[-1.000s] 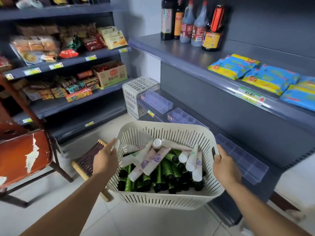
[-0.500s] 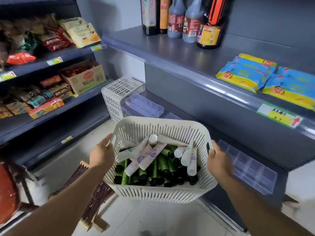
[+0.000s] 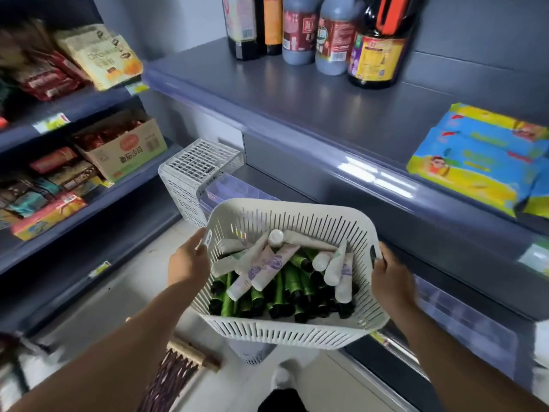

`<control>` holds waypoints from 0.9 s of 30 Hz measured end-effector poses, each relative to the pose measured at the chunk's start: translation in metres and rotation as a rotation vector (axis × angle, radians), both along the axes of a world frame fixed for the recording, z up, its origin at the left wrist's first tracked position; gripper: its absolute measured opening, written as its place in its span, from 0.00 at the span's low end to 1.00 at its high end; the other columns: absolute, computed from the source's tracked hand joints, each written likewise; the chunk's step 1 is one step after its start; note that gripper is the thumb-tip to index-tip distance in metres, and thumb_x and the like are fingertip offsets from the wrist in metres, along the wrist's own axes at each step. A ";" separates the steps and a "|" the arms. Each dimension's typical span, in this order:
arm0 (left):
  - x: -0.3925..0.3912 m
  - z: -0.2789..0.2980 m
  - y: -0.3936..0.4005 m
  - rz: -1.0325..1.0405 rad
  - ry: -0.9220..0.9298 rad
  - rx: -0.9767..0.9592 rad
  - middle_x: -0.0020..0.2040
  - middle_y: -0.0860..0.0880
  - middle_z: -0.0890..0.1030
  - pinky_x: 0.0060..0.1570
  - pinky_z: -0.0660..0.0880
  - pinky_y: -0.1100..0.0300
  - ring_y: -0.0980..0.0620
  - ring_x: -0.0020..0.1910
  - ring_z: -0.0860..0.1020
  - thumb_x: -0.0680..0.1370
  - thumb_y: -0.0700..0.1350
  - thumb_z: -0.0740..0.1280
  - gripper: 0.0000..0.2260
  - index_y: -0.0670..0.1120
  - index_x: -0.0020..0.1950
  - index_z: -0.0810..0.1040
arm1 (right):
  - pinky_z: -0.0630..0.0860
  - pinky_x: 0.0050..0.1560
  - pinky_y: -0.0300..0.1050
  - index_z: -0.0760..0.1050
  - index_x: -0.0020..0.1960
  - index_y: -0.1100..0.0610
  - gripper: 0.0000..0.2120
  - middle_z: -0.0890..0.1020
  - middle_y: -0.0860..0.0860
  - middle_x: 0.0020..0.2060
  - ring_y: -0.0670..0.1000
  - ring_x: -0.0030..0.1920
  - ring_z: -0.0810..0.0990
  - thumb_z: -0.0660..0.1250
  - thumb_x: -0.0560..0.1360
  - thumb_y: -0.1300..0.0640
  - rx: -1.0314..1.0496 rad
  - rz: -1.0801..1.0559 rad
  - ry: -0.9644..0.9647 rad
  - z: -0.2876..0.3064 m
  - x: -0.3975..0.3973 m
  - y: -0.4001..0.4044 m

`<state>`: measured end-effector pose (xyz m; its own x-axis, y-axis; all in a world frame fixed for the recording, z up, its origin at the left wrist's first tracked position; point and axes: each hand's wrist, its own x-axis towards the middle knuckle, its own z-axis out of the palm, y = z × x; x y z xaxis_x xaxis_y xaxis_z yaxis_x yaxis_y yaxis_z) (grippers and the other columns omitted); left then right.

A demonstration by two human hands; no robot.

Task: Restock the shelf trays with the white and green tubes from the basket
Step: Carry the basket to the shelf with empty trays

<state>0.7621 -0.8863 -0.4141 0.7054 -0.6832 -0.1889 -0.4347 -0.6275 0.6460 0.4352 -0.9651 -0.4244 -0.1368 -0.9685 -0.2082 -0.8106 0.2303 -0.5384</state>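
Note:
I hold a white slotted basket (image 3: 285, 331) in front of me at mid height. My left hand (image 3: 187, 264) grips its left rim and my right hand (image 3: 392, 279) grips its right rim. Inside lie several white tubes (image 3: 266, 270) on top of several green tubes (image 3: 292, 282) with black caps. Clear divided shelf trays sit on the low shelf: one (image 3: 463, 318) to the right of the basket, another (image 3: 228, 187) behind it, partly hidden by the basket.
An upturned white crate (image 3: 193, 176) stands at the low shelf's left end. The grey shelf above (image 3: 297, 96) carries sauce bottles (image 3: 335, 34) and blue-yellow packs (image 3: 475, 156). Snack shelves (image 3: 68, 156) fill the left. A slatted wooden stool (image 3: 175, 379) and my shoe (image 3: 283, 379) are on the floor.
The basket has been lifted off the stool and carried up and toward the right-hand shelving. Both hands have kept their grip on its rim; the view has moved closer to the shelf.

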 end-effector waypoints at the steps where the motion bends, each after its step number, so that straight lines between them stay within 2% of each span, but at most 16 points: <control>1: 0.003 0.002 -0.009 0.005 -0.004 -0.003 0.52 0.42 0.83 0.27 0.68 0.61 0.51 0.28 0.74 0.80 0.42 0.56 0.21 0.57 0.70 0.71 | 0.70 0.62 0.53 0.59 0.76 0.46 0.22 0.73 0.56 0.69 0.61 0.65 0.73 0.49 0.82 0.54 0.011 -0.002 -0.004 0.001 0.002 -0.008; 5: 0.002 0.013 -0.036 0.014 -0.044 -0.020 0.63 0.42 0.79 0.29 0.66 0.63 0.59 0.28 0.68 0.80 0.40 0.56 0.21 0.54 0.71 0.71 | 0.71 0.61 0.54 0.58 0.76 0.46 0.22 0.74 0.57 0.68 0.62 0.64 0.74 0.49 0.82 0.53 0.016 -0.001 -0.032 0.004 0.006 -0.039; 7: 0.002 0.022 -0.047 0.012 -0.059 -0.018 0.66 0.44 0.77 0.29 0.66 0.68 0.58 0.29 0.66 0.81 0.40 0.56 0.20 0.53 0.72 0.70 | 0.72 0.61 0.54 0.58 0.76 0.45 0.22 0.75 0.58 0.67 0.63 0.62 0.75 0.49 0.82 0.53 0.016 0.008 -0.023 0.004 0.009 -0.050; 10: 0.006 0.026 -0.061 -0.013 -0.084 -0.007 0.66 0.44 0.77 0.23 0.65 0.71 0.61 0.28 0.63 0.80 0.39 0.55 0.21 0.53 0.72 0.70 | 0.72 0.59 0.53 0.56 0.76 0.43 0.22 0.76 0.58 0.65 0.63 0.61 0.76 0.47 0.82 0.53 0.048 0.003 -0.005 0.004 0.014 -0.063; 12: 0.010 0.024 -0.069 -0.013 -0.085 -0.003 0.64 0.44 0.78 0.25 0.61 0.72 0.63 0.28 0.63 0.80 0.39 0.55 0.21 0.54 0.71 0.70 | 0.71 0.62 0.54 0.57 0.76 0.43 0.22 0.75 0.57 0.67 0.62 0.63 0.75 0.47 0.82 0.52 0.054 0.003 -0.002 0.004 0.017 -0.070; 15: 0.013 0.021 -0.079 -0.007 -0.076 0.000 0.61 0.44 0.80 0.29 0.61 0.68 0.62 0.28 0.63 0.80 0.39 0.56 0.21 0.53 0.71 0.71 | 0.70 0.62 0.51 0.62 0.75 0.51 0.21 0.74 0.57 0.68 0.61 0.65 0.74 0.48 0.83 0.53 0.069 -0.006 0.009 0.001 0.019 -0.079; 18: 0.015 0.019 -0.086 0.003 -0.067 0.003 0.62 0.45 0.79 0.29 0.64 0.63 0.63 0.29 0.64 0.80 0.39 0.56 0.21 0.53 0.71 0.71 | 0.70 0.62 0.49 0.68 0.71 0.59 0.21 0.75 0.61 0.66 0.62 0.64 0.75 0.48 0.83 0.53 0.094 -0.036 0.024 -0.001 0.021 -0.086; 20: 0.017 0.017 -0.092 -0.013 -0.077 0.012 0.63 0.45 0.79 0.29 0.63 0.66 0.64 0.29 0.63 0.80 0.39 0.56 0.21 0.55 0.71 0.71 | 0.71 0.61 0.50 0.69 0.70 0.60 0.21 0.76 0.62 0.65 0.62 0.63 0.76 0.48 0.83 0.53 0.100 -0.047 0.038 -0.004 0.023 -0.087; 24: 0.024 0.013 -0.106 -0.054 -0.069 0.034 0.63 0.46 0.79 0.27 0.63 0.68 0.62 0.28 0.65 0.81 0.40 0.55 0.21 0.56 0.71 0.70 | 0.72 0.58 0.50 0.69 0.69 0.60 0.20 0.77 0.62 0.63 0.62 0.62 0.76 0.49 0.83 0.54 0.078 -0.093 0.024 -0.010 0.027 -0.086; 27: 0.032 0.008 -0.114 -0.085 -0.068 0.039 0.66 0.45 0.77 0.23 0.67 0.65 0.56 0.28 0.71 0.81 0.41 0.55 0.20 0.56 0.71 0.70 | 0.72 0.59 0.52 0.66 0.73 0.54 0.20 0.76 0.63 0.64 0.64 0.62 0.76 0.49 0.83 0.53 0.081 -0.117 0.026 -0.016 0.034 -0.086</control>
